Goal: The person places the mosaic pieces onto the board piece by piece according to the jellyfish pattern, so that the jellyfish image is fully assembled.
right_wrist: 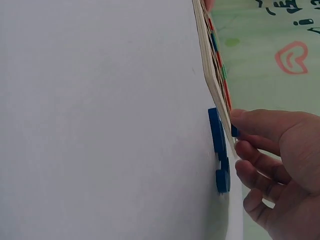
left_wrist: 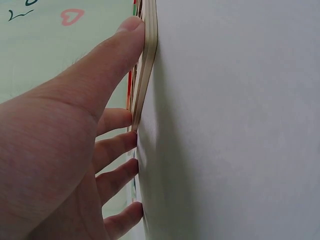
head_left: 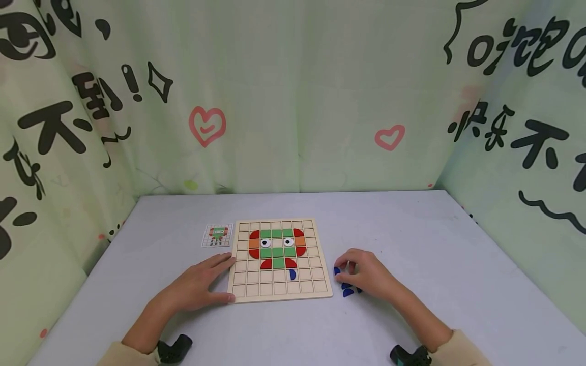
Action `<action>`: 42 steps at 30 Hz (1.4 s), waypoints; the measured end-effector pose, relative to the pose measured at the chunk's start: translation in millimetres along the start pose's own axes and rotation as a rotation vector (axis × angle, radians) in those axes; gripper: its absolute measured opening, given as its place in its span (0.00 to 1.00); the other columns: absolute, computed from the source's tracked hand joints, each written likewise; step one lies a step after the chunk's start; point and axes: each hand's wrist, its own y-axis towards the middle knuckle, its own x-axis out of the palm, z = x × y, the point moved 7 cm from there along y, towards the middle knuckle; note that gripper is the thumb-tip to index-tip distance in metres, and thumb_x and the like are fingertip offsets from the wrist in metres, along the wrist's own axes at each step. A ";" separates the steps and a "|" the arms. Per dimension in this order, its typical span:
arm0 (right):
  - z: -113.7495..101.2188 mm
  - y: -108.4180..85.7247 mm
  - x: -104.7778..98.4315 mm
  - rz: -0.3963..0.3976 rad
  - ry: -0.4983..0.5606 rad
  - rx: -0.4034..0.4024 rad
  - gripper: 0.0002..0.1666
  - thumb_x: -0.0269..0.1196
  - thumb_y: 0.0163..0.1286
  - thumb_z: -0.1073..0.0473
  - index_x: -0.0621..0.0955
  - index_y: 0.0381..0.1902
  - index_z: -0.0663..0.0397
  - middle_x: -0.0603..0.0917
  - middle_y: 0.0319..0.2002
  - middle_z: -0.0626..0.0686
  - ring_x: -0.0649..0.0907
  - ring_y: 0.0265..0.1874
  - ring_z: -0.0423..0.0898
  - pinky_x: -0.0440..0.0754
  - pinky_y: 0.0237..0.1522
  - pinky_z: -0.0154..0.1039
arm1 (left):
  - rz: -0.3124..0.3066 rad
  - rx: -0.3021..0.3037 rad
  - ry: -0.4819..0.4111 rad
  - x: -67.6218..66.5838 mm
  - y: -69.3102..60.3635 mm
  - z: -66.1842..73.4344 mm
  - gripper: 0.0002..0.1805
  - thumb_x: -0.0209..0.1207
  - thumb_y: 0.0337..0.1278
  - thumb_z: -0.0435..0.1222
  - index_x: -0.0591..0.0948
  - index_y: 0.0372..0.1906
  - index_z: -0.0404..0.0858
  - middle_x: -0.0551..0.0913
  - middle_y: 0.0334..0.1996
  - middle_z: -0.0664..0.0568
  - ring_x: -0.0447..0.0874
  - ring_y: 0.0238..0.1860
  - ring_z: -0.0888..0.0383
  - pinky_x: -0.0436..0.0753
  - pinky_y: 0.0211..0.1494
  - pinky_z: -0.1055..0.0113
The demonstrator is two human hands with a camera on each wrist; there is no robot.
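Note:
A wooden grid board [head_left: 316,287] lies on the table with red, green and orange tiles and two eye tiles set in its squares. One blue quarter-round tile [head_left: 292,275] sits below the red ones. My left hand [head_left: 197,284] rests at the board's left edge, its thumb [left_wrist: 131,31] on the near corner and its fingers spread along the side. To the right of the board, my right hand [head_left: 368,274] pinches a blue tile [right_wrist: 234,131] between thumb and finger. Under that hand lie several loose blue tiles [head_left: 348,293], partly hidden by it.
A small picture card [head_left: 217,236] showing a coloured figure on a grid lies beyond the left hand, beside the board. The white table [head_left: 389,218] meets a pale green curtain [head_left: 297,101] at the back and sides.

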 end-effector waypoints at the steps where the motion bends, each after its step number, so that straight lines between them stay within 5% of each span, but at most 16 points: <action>1: -2.0 0.4 1.7 -0.006 0.006 -0.004 0.11 0.73 0.56 0.58 0.85 0.37 0.49 0.81 0.31 0.43 0.74 0.29 0.40 0.74 0.28 0.29 | 0.000 0.001 0.000 0.1 0.1 -0.2 0.49 0.66 0.47 0.60 0.64 0.73 0.44 0.61 0.74 0.47 0.61 0.73 0.42 0.67 0.70 0.43; 8: -15.9 1.4 12.1 -0.042 0.039 -0.079 0.11 0.73 0.55 0.59 0.85 0.38 0.49 0.82 0.33 0.43 0.75 0.30 0.39 0.74 0.30 0.28 | 0.004 0.008 0.003 0.6 0.2 -0.8 0.49 0.65 0.47 0.61 0.64 0.73 0.44 0.61 0.74 0.47 0.61 0.73 0.43 0.67 0.70 0.44; 42: -36.2 11.9 33.6 -0.106 0.085 -0.120 0.10 0.72 0.57 0.56 0.86 0.38 0.46 0.78 0.28 0.38 0.75 0.29 0.36 0.74 0.31 0.28 | 0.007 0.013 0.006 -0.6 -0.7 0.4 0.48 0.66 0.47 0.59 0.65 0.72 0.44 0.62 0.73 0.47 0.62 0.72 0.43 0.68 0.69 0.44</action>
